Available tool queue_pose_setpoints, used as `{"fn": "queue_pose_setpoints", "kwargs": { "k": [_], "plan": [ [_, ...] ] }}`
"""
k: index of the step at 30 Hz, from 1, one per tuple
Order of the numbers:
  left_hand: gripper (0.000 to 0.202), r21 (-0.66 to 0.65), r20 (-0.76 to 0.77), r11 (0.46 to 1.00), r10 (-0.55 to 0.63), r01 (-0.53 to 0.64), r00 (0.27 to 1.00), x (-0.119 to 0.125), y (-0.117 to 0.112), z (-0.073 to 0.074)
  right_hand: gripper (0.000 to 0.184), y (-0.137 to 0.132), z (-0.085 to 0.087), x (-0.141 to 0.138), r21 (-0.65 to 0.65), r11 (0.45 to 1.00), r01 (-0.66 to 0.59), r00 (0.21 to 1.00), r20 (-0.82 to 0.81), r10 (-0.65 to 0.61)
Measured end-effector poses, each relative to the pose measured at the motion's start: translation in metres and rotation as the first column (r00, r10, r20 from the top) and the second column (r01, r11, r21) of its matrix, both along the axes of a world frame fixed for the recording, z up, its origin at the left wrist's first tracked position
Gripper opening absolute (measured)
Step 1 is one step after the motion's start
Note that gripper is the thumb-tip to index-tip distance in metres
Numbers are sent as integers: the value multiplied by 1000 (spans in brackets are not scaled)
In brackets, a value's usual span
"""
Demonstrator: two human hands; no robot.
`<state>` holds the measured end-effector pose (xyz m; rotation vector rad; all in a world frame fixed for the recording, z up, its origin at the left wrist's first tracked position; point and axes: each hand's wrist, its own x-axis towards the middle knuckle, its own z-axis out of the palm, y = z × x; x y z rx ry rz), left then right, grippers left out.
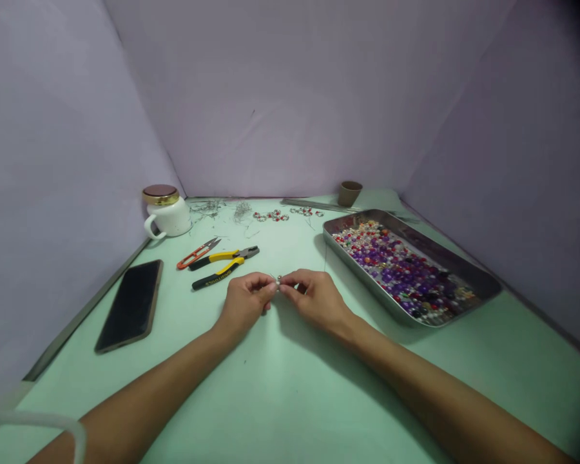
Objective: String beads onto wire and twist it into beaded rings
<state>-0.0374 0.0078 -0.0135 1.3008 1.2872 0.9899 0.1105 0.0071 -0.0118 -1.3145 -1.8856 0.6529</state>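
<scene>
My left hand (251,293) and my right hand (314,296) meet over the middle of the green table. Between their fingertips sit a few small white and silvery beads (278,281), pinched from both sides. A thin wire shows faintly by the left fingertips, and a fine dark strand rises from near my right hand. Just left of my left hand lie combination pliers (227,264) with yellow and black handles. Orange thread snips (198,252) rest beyond them. How the beads are joined is too small to tell.
To the right stands a metal tray (367,283) of mixed beads. Beaded rings (270,215), tangled wire (242,211), straight rods (319,205) and a brown cup (350,193) lie at the back. A white mug (171,217) and phone (130,306) are left.
</scene>
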Motion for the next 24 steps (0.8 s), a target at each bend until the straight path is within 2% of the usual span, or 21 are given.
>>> {"fn": "queue_pose_setpoints", "kwargs": {
  "k": [4, 13, 24],
  "plan": [
    [11, 0, 11, 1000, -3, 3, 1000, 0, -1, -2, 11, 1, -4, 0, -30, 1000, 7, 996, -85, -9],
    [11, 71, -99, 997, -25, 32, 995, -1, -4, -5, 13, 0, -3, 3, 80, 994, -81, 996, 51, 77],
    [9, 101, -158, 992, -61, 77, 986, -1, -5, -1, 13, 1, -2, 3, -4, 995, -103, 994, 31, 103]
  ]
}}
